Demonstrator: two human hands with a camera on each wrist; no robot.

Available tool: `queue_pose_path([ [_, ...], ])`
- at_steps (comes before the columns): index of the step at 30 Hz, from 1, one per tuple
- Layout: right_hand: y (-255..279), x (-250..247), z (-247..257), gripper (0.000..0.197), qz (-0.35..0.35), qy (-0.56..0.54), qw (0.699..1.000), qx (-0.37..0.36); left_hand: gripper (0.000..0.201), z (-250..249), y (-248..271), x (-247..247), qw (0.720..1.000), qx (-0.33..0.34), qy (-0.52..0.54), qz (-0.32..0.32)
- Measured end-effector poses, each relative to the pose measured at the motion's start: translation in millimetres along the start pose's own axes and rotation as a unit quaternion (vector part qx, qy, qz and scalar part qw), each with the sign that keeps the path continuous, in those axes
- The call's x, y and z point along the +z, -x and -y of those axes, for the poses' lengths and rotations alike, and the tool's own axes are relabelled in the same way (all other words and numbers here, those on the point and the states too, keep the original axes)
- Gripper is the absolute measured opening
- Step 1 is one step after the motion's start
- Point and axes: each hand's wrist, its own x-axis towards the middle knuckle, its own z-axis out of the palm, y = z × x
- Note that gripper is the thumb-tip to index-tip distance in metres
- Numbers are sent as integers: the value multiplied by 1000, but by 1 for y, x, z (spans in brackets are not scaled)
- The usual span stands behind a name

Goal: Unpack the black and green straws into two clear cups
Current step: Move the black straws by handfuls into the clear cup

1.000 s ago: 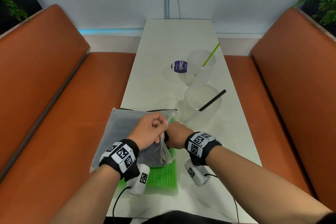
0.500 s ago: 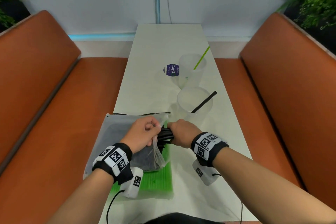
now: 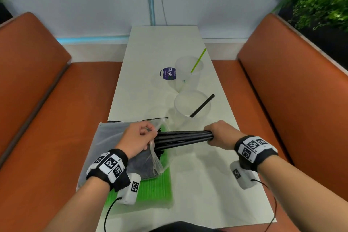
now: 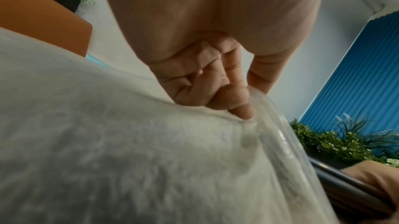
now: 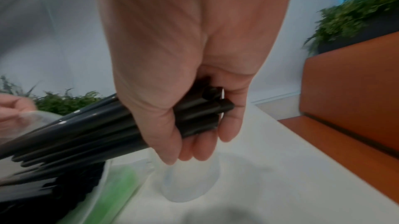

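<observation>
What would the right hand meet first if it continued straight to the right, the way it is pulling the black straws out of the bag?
Probably nothing on the table: the right hand grips the black straws, and the tabletop to its right looks bare. Past the edge is the orange bench, though it sits lower, so depth is unclear.

A purple sticker [image 3: 168, 73] lies on the white table [image 3: 143, 58].

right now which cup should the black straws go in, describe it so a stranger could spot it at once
Find the long white table between the two orange benches; two clear cups stand along its right side. Take the nearer cup, just beyond the right hand gripping the bundle of black straws. It alone holds a single black straw, whereas the farther cup holds a green one.
</observation>
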Motion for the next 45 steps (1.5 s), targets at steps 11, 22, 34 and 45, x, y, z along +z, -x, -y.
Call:
queue_pose_path([
  [11, 32, -8, -47, 13, -63, -89, 992, 57, 29, -10, -6, 4, 992, 4, 55, -115],
  [22, 18, -8, 12, 9, -37, -7, 998, 40, 25, -65, -24, 39, 985, 14, 128, -117],
  [34, -2, -20, 64, 21, -77, -617, 783, -2, 64, -72, -17, 43, 972, 48, 228, -17],
  [45, -2, -45, 75, 32, -69, -861, 501, -47, 31, -61, 5, 59, 979, 16, 126, 162],
])
